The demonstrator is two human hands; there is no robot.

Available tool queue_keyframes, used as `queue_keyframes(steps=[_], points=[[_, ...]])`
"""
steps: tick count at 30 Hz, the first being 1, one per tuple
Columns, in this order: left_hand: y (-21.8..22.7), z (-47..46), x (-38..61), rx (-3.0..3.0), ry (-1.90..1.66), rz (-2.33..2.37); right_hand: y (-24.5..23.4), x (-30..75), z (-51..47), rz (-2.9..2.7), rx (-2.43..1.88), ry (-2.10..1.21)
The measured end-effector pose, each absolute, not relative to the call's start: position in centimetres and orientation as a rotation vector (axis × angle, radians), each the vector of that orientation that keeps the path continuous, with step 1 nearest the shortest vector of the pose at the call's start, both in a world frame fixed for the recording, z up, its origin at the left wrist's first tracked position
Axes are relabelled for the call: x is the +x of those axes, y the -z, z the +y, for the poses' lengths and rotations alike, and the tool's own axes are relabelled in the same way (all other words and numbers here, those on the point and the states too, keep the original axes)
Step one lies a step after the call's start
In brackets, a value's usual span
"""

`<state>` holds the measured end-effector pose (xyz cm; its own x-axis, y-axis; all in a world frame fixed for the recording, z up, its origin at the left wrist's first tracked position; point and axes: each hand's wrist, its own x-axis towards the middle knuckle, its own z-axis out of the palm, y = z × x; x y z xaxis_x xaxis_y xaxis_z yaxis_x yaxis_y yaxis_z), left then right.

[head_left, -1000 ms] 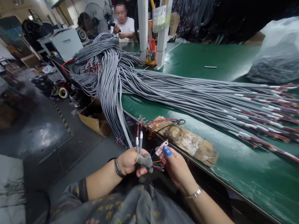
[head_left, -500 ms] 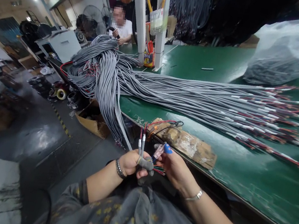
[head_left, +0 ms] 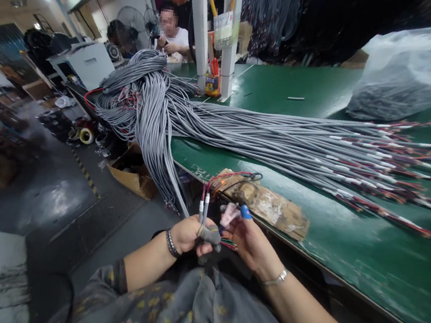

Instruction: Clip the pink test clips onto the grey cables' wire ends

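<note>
Gripping one grey cable end (head_left: 209, 233), the left hand (head_left: 186, 233) is closed around it, low in front of the green table (head_left: 368, 251) and above the person's lap. Two white-sleeved wires (head_left: 203, 207) stand upright from that fist. The right hand (head_left: 252, 241) sits just beside it, fingers bent toward a few thin coloured strands (head_left: 228, 244) between the two hands; whether it pinches them I cannot tell. It wears two fingertip covers, one blue (head_left: 246, 212) and one pale pink (head_left: 228, 214). One worn wooden block (head_left: 273, 208) lies on the table edge, near one big heap of grey cables (head_left: 245, 130). One plastic bag (head_left: 418, 68), two white posts (head_left: 196, 22) and one co-worker (head_left: 174, 35) are farther back.
</note>
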<state>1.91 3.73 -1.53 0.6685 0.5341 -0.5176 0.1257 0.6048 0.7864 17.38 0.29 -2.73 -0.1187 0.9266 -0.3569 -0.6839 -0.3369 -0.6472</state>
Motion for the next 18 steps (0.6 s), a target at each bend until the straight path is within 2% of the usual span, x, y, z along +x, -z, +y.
queue_keyframes(steps=[6, 11, 18], points=[[0.4, 1.4, 1.3, 0.946, -0.397, 0.888, 2.2, 17.6, 0.0, -0.353, -0.819, -1.837], [0.1, 0.0, 1.7, 0.949, -0.579, 0.984, 2.1, 17.2, -0.1, -0.440, -0.890, -1.673], [0.2, 0.4, 2.5, 0.933, -0.582, 1.012, 1.6, 17.1, -0.2, -0.554, -0.964, -1.595]])
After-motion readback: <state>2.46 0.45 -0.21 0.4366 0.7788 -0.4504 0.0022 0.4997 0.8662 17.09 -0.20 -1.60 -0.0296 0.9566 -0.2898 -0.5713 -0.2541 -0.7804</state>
